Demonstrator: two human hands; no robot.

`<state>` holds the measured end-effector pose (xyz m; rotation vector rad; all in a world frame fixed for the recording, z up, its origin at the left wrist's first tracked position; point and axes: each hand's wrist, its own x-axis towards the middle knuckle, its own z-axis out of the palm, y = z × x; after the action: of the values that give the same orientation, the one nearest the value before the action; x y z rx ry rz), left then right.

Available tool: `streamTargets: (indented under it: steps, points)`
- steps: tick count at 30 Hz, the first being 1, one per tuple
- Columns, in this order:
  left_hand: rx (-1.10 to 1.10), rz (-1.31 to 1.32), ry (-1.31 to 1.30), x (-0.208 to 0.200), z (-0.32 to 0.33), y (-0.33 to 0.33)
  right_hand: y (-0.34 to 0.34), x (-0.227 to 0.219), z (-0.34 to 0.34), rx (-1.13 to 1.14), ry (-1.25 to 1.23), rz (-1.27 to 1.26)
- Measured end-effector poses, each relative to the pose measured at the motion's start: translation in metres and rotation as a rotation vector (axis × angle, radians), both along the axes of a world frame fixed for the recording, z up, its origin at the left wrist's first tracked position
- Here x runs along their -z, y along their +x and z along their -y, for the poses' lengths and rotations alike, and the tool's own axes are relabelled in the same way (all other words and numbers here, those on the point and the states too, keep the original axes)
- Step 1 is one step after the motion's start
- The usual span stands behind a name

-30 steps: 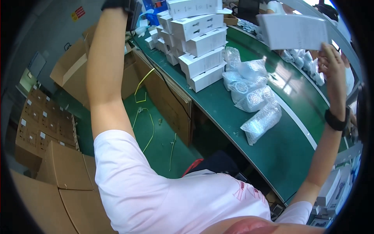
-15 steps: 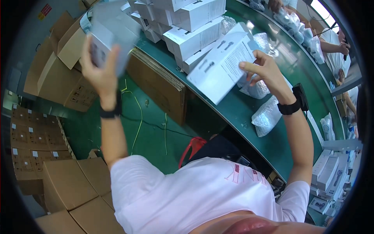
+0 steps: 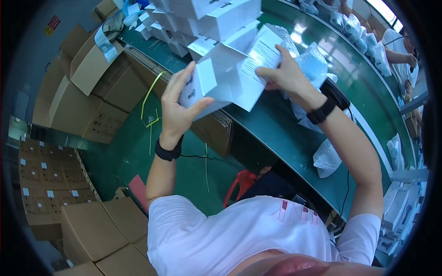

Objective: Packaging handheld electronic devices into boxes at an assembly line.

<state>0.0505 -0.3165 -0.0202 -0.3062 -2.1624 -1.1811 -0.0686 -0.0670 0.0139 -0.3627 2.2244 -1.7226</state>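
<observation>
Green desk, an open white box held near its edge.
Left hand grips the box; right hand pinches a panel, fingers partly hidden. Whether panel joins box is unclear. Behind, a carton stack is cut off above.

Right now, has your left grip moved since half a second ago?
Yes: the left grip has moved right, farther from the open brown carton.
</observation>
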Motion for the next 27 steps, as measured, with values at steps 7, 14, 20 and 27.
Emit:
streamTargets:
  steps: [7,14,20,27]
  points:
    - [-0.290,-0.207,-0.172,-0.026,-0.021,0.002,-0.070,0.067,0.043,0.296,-0.029,-0.061]
    - [-0.267,-0.234,-0.369,-0.052,-0.083,-0.005,-0.029,-0.004,0.015,0.049,0.248,-0.178]
    - [-0.455,-0.437,-0.657,-0.077,-0.129,-0.068,0.062,-0.139,-0.195,0.132,-0.058,-0.436]
    - [-0.867,0.038,-1.243,-0.024,-0.065,-0.200,0.153,-0.183,-0.358,0.792,0.207,-0.760]
